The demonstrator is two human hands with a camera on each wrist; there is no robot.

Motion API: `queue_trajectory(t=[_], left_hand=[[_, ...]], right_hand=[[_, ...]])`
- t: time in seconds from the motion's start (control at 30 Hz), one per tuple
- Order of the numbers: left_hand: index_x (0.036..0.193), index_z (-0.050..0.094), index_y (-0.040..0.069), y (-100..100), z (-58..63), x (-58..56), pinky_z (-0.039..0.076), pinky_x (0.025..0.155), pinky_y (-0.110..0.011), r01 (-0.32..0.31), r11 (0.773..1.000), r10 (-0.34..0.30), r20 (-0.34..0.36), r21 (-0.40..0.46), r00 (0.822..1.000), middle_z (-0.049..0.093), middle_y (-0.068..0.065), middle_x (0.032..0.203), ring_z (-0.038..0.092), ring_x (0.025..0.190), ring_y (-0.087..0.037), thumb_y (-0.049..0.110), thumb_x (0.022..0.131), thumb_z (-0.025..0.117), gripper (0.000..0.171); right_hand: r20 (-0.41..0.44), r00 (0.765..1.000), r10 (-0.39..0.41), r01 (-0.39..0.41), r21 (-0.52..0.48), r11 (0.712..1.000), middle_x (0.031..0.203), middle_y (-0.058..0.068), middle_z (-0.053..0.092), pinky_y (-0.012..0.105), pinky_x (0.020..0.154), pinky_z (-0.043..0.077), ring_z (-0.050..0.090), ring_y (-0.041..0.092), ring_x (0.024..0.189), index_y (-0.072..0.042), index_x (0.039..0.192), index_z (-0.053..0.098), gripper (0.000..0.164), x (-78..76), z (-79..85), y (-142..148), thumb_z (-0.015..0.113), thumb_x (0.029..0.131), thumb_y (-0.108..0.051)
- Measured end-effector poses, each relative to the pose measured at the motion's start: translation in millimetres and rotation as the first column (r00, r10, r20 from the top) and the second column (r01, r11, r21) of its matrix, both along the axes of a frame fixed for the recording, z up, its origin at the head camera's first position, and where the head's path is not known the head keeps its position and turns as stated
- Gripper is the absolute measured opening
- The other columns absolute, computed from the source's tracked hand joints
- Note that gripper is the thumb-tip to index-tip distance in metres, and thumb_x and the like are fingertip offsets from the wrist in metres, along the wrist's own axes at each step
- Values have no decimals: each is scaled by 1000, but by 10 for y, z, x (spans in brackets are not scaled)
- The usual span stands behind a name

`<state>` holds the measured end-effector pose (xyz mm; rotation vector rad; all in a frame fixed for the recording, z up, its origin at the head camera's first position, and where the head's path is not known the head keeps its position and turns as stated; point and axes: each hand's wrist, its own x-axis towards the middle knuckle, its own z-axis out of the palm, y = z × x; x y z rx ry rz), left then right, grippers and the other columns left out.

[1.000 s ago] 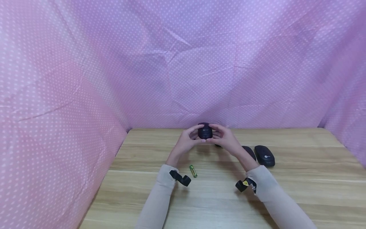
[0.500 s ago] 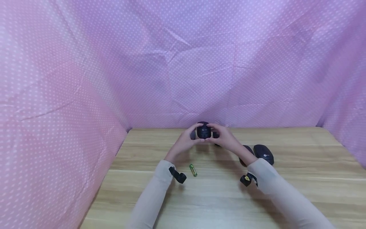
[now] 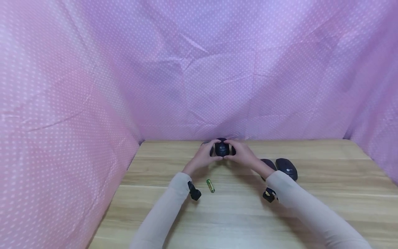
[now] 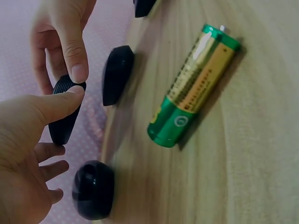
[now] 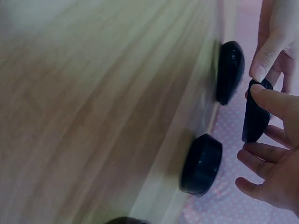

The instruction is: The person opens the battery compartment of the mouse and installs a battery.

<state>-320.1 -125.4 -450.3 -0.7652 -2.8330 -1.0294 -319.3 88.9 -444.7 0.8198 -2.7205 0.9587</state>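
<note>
A small black computer mouse [image 3: 222, 148] with a pale logo is held between both hands near the table's back edge. My left hand [image 3: 203, 154] pinches its left side, the thumb at the near end and fingertips at the far end. From the other side my right hand [image 3: 242, 154] grips it the same way. Both thumbs meet at the mouse's ridged end [image 4: 65, 91] in the left wrist view. Side-on in the right wrist view, the held mouse [image 5: 255, 114] appears off the tabletop. Its underside is hidden in the head view.
Two more black mice, one [image 5: 230, 72] and another [image 5: 202, 163], sit at the back edge, partly hidden behind the hands. Beyond the right forearm lie a mouse [image 3: 287, 168] and a partly covered one [image 3: 268, 165]. A green-and-gold battery [image 3: 210, 185] lies between the forearms. Pink dotted cloth [image 3: 192, 86] surrounds the table.
Both hands have lowered slightly with the mouse still between them. The mice behind the hands show more on either side. The battery and the mice at the right have stayed put.
</note>
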Motion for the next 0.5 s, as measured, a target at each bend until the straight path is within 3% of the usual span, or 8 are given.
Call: queue_trajectory(t=[0.23, 0.5], left_hand=[[150, 46, 14, 16, -42, -41, 31, 124, -47, -7, 997, 8, 12, -74, 1000, 54, -10, 151, 48, 142, -30, 28, 92, 78, 68], [147, 49, 16, 20, -112, -120, 18, 126, -59, 7, 993, -4, 20, -122, 1000, 54, -9, 150, 44, 144, -32, 30, 91, 79, 65]], right_hand=[[5, 1000, 2, -2, 24, 1000, 131, 26, 65, 55, 106, 51, 62, 42, 122, 4, 136, 59, 63, -63, -87, 1, 86, 82, -16], [-12, 1000, -3, 4, 73, 997, 130, 25, 66, 56, 106, 49, 62, 43, 121, 3, 134, 60, 62, -84, -142, -9, 86, 82, -19]])
